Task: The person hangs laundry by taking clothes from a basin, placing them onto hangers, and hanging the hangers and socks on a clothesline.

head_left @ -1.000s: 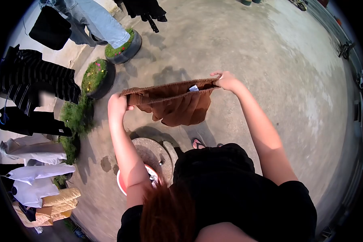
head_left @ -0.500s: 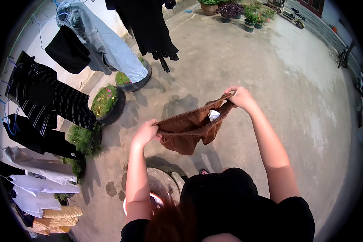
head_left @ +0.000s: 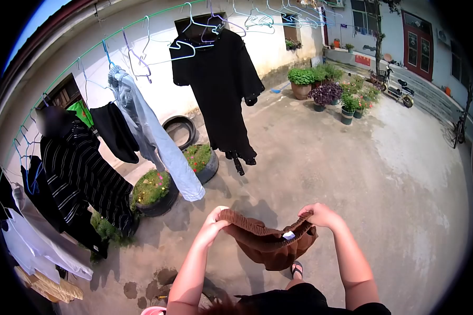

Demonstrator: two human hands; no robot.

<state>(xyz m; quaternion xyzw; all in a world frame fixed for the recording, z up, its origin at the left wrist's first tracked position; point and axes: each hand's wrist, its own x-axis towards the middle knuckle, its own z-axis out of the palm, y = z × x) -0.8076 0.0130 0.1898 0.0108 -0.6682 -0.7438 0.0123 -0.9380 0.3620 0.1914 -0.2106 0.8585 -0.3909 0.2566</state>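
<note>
A brown garment [head_left: 278, 252] with a gathered elastic waistband hangs between my two hands, its waist opening facing up and a white label showing inside. My left hand [head_left: 214, 223] grips the waistband's left end. On the right end, my right hand [head_left: 319, 215] is closed around the band. The waistband sags in the middle, and the cloth hangs in folds over the concrete ground.
Clothes hang along a green line [head_left: 97, 51] at left, among them light blue jeans [head_left: 160, 142] and a black dress [head_left: 218, 92]. Bare hangers [head_left: 260, 20] are farther along. Tyre planters [head_left: 155, 194] stand below; potted plants [head_left: 347, 105] and a scooter [head_left: 402, 94] are behind.
The view has tilted up, bringing the line, hangers and building into sight. Both hands, still on the waistband, appear lower in the view, and the band's middle sags more.
</note>
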